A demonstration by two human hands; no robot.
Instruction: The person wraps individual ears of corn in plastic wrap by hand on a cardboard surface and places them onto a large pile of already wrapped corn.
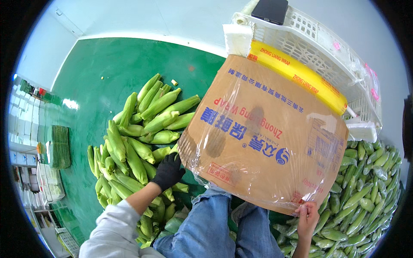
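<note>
My left hand (168, 171), in a black glove, rests among the unwrapped corn ears (132, 158) heaped on the left. Its fingers lie beside an ear near the cardboard's left edge, and whether they grip it is hidden. A brown cardboard box (258, 135), printed with writing, stands tilted in front of my knees. Clear plastic film (238, 190) covers its upper face. At the box's near right edge, my bare right hand (308, 213) pinches the film between thumb and fingers. Film-wrapped corn ears (358, 203) are piled below and right of that hand.
A yellow roll of cling wrap (297, 75) lies along the box's far edge. Behind it, a white plastic crate (303, 35) carries a dark phone (270, 11). White foam pieces (238, 38) flank the roll. Green floor (106, 67) extends left towards a stacked green bundle (59, 146) and a white basket (51, 182).
</note>
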